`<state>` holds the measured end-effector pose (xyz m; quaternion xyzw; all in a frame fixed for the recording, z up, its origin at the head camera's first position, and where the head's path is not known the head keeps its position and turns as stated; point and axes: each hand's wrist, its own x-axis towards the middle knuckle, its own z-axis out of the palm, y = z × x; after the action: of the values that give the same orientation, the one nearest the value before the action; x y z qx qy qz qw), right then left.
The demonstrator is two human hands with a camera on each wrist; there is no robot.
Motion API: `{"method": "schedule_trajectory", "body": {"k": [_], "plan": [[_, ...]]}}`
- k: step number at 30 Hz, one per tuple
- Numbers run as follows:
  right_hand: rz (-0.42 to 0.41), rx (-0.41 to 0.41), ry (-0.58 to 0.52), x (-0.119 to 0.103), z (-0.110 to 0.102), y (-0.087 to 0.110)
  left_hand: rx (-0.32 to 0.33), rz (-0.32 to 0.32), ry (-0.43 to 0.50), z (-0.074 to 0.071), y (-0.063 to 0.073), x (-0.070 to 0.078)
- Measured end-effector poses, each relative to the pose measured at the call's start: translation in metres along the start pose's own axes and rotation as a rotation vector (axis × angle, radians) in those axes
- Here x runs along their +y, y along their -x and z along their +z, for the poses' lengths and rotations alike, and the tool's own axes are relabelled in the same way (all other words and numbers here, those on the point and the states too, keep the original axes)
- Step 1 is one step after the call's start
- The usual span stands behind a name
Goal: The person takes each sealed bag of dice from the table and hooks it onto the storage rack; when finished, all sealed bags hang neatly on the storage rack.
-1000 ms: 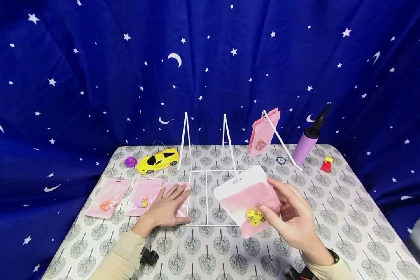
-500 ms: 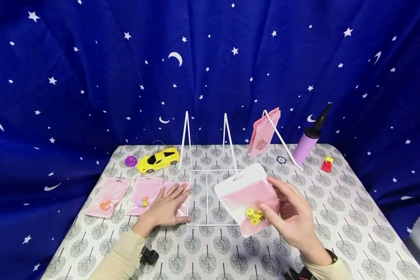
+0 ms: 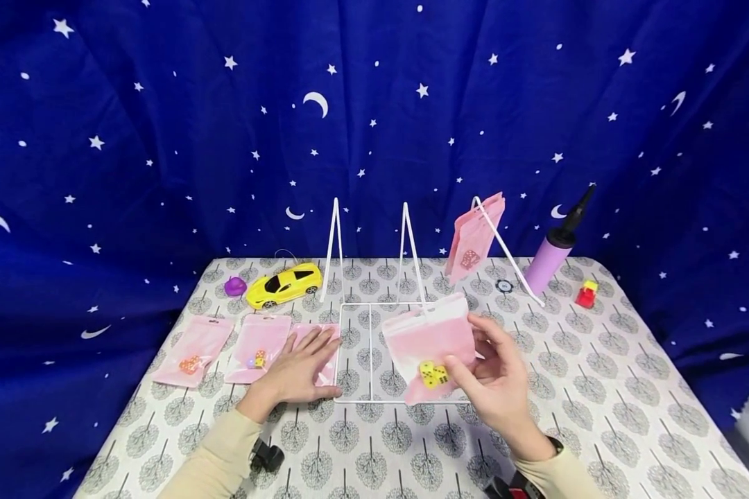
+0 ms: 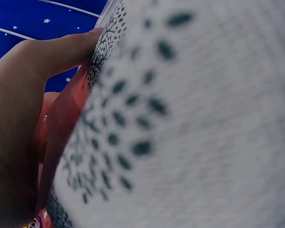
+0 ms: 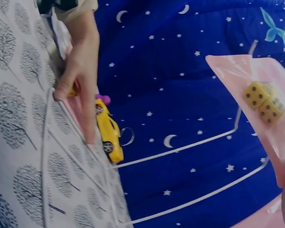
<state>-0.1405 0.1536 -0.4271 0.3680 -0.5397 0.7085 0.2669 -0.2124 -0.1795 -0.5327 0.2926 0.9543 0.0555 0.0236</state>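
My right hand (image 3: 496,378) pinches a pink zip bag (image 3: 421,339) by its right side, thumb in front. Two yellow dice (image 5: 266,102) show through the bag's clear face. Its white-topped upper edge overlaps the front end of the middle prong of a white wire display rack (image 3: 370,346). My left hand (image 3: 299,367) lies flat with spread fingers on another pink bag (image 3: 329,339), its thumb at the rack's base frame. Other pink bags (image 3: 474,235) hang on the right prong, red dice showing in the front one.
Two pink bags lie at left, one with orange dice (image 3: 190,364), one with small mixed dice (image 3: 257,360). Behind them are a yellow toy car (image 3: 283,285) and a purple toy (image 3: 234,286). At right stand a purple hand pump (image 3: 549,260) and a red-yellow toy (image 3: 587,294).
My right hand has moved left with the bag of yellow dice, and the bag's top edge has tilted at the middle prong. The left hand stays in place.
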Motion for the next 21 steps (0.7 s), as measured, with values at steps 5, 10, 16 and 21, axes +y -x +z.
{"method": "schedule_trajectory", "body": {"k": [5,10,16,21], "plan": [[-0.084,0.046,-0.056,0.017,0.008,0.003,0.008,-0.007,-0.008,0.0,-0.001,0.0],[-0.145,0.088,-0.055,0.028,0.013,0.004,0.006,-0.004,0.009,-0.002,0.0,0.002],[-0.103,0.126,0.007,0.047,0.014,-0.011,0.002,-0.009,0.005,-0.003,0.001,0.002],[-0.021,0.205,0.072,0.076,0.011,-0.033,-0.012,-0.013,0.002,-0.001,0.0,0.0]]}}
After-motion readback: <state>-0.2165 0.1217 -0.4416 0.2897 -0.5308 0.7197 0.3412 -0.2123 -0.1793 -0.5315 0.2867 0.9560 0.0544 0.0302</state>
